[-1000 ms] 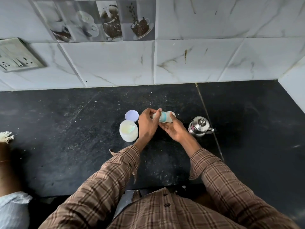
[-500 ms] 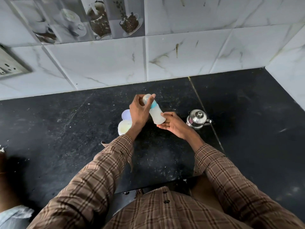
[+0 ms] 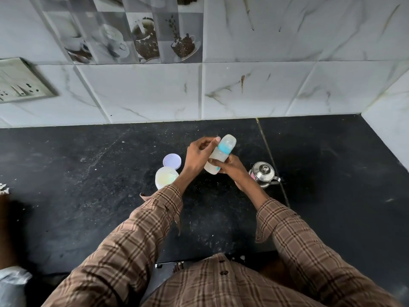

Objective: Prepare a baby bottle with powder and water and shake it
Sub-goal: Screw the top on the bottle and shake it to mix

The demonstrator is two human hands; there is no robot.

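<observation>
The baby bottle is capped, has a blue collar and a pale milky body, and tilts with its top up and to the right above the black counter. My right hand grips its lower body from the right. My left hand lies against the bottle's left side, fingers curled toward the collar. An open white powder tub stands just left of my left wrist, its round lid lying flat behind it. A small steel kettle stands to the right of my right hand.
The black stone counter is dusted with white specks and meets a tiled wall behind. A switch panel is on the wall at far left. Another person's arm shows at the left edge.
The bottle was lying sideways a second ago, then tilted top-left, and now tilts top-right. Both hands stayed on it, my right hand closing round its lower body.
</observation>
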